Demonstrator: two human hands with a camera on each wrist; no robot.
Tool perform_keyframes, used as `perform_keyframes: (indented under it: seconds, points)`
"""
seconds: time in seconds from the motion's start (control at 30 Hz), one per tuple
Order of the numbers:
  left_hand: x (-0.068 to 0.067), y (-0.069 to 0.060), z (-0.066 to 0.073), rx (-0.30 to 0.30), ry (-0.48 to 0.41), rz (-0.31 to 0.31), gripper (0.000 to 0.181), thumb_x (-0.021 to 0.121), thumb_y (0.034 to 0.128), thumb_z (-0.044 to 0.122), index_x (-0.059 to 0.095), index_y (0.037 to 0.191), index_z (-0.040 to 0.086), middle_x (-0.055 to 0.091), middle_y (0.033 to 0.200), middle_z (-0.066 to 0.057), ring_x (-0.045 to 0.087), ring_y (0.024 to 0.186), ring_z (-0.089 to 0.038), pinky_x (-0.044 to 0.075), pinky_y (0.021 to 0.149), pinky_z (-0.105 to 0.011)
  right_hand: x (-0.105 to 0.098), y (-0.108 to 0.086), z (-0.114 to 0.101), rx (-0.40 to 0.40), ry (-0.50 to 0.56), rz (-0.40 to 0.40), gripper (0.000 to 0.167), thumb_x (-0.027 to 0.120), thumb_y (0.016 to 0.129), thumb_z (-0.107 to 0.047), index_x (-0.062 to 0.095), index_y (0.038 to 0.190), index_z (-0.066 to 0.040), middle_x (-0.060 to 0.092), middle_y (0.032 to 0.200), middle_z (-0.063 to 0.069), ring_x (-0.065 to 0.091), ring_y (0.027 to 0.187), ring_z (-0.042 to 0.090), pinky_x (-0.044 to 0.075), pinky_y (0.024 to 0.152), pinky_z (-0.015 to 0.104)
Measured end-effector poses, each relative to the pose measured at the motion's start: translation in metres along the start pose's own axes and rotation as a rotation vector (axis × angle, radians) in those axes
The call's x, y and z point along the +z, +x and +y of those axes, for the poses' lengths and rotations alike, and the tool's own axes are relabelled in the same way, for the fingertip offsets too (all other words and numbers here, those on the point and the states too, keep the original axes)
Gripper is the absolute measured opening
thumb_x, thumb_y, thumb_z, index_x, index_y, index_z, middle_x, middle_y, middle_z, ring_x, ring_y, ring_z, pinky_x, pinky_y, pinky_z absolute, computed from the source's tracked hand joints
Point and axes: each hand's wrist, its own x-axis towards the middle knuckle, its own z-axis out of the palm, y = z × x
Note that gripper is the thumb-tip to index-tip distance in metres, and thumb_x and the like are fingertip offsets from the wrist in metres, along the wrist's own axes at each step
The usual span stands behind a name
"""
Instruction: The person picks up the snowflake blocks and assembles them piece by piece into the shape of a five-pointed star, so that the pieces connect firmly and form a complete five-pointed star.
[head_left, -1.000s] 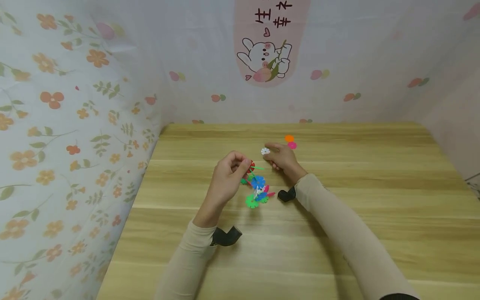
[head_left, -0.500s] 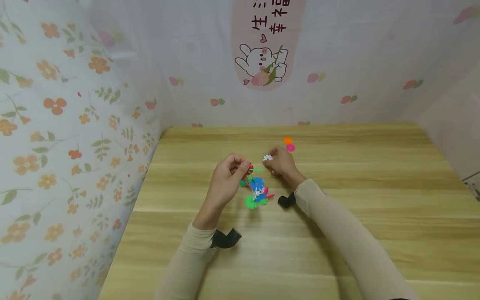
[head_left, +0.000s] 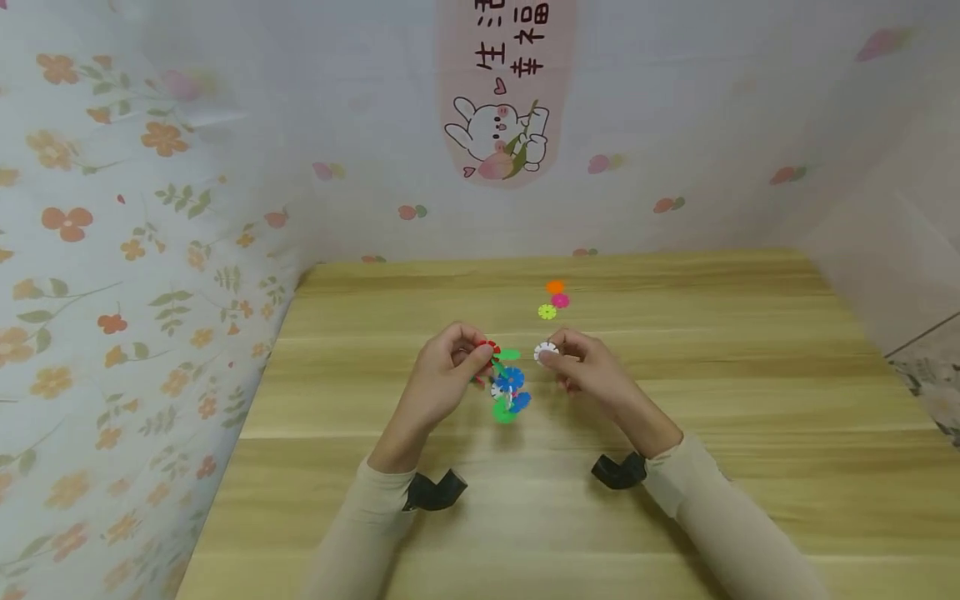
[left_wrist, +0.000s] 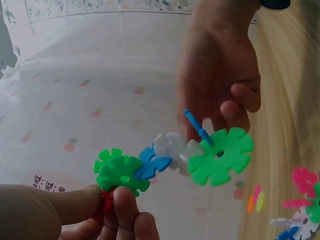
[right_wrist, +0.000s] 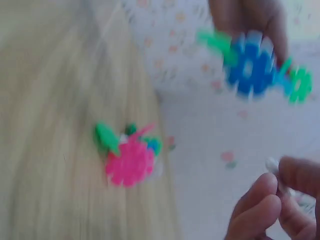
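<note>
In the head view my left hand (head_left: 438,379) pinches a red notched plastic disc (head_left: 491,347) between thumb and fingers. Joined to it is a chain of green, blue and white discs, seen best in the left wrist view, with a large green disc (left_wrist: 221,157) at its far end. My right hand (head_left: 600,375) pinches a single white notched disc (head_left: 544,353), held apart from the chain on its right. A second cluster of joined discs, with a pink disc (right_wrist: 131,164) uppermost in the right wrist view, lies on the table, partly hidden in the head view.
Beyond the hands, an orange disc (head_left: 555,287), a pink disc (head_left: 560,301) and a yellow-green disc (head_left: 547,312) lie on the wooden table (head_left: 712,358). A printed cloth (head_left: 337,192) hangs behind the table. Dark wrist-camera mounts (head_left: 437,490) sit below both hands.
My right hand has drawn the white disc back from the far side towards me, uncovering the yellow-green disc. The left hand keeps its grip on the red disc. The head view has shifted slightly.
</note>
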Motion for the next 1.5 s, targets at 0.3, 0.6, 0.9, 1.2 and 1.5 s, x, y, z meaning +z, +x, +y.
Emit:
perform_keyframes:
  seconds: [0.3, 0.6, 0.9, 1.2, 1.5]
  points:
    - [-0.005, -0.006, 0.006, 0.034, 0.004, -0.130, 0.010, 0.063, 0.0992, 0.010, 0.059, 0.101, 0.000, 0.068, 0.095, -0.017, 0.066, 0.083, -0.034, 0.057, 0.081, -0.044, 0.013, -0.036, -0.028, -0.165, 0.029, 0.002, 0.029, 0.072, 0.094, -0.014, 0.059, 0.117, -0.003, 0.068, 0.083, 0.011, 0.056, 0.061, 0.024, 0.047, 0.052, 0.026]
    - [0.005, -0.003, 0.009, 0.054, 0.016, -0.122, 0.009, 0.064, 0.0986, 0.008, 0.060, 0.100, 0.000, 0.069, 0.092, -0.010, 0.069, 0.080, -0.028, 0.058, 0.079, -0.037, 0.012, -0.043, -0.043, -0.237, -0.110, 0.091, 0.023, 0.077, 0.090, -0.014, 0.067, 0.109, -0.008, 0.068, 0.078, 0.015, 0.065, 0.064, 0.025, 0.054, 0.057, 0.031]
    - [0.010, -0.007, 0.012, 0.061, 0.108, -0.068, 0.007, 0.066, 0.0974, 0.010, 0.061, 0.096, 0.005, 0.069, 0.085, -0.007, 0.069, 0.077, -0.026, 0.056, 0.070, -0.035, 0.015, -0.045, -0.044, -0.363, -0.232, 0.142, 0.017, 0.080, 0.086, -0.015, 0.073, 0.101, -0.011, 0.069, 0.074, 0.003, 0.066, 0.062, 0.021, 0.056, 0.057, 0.032]
    - [0.021, -0.009, 0.000, 0.059, 0.109, -0.082, 0.008, 0.068, 0.0946, 0.006, 0.066, 0.095, -0.002, 0.070, 0.084, -0.010, 0.069, 0.075, -0.021, 0.055, 0.065, -0.028, 0.012, -0.046, -0.055, -0.371, -0.225, 0.092, 0.013, 0.077, 0.087, -0.005, 0.073, 0.099, -0.006, 0.065, 0.073, 0.006, 0.062, 0.057, 0.028, 0.055, 0.052, 0.033]
    - [0.018, -0.018, 0.013, 0.201, 0.306, 0.010, 0.005, 0.075, 0.0885, 0.008, 0.071, 0.088, 0.004, 0.069, 0.075, 0.002, 0.067, 0.064, -0.012, 0.055, 0.061, -0.028, 0.007, -0.044, -0.062, -0.385, -0.320, -0.030, 0.007, 0.078, 0.088, -0.011, 0.075, 0.092, -0.016, 0.066, 0.071, 0.006, 0.063, 0.057, 0.025, 0.053, 0.050, 0.032]
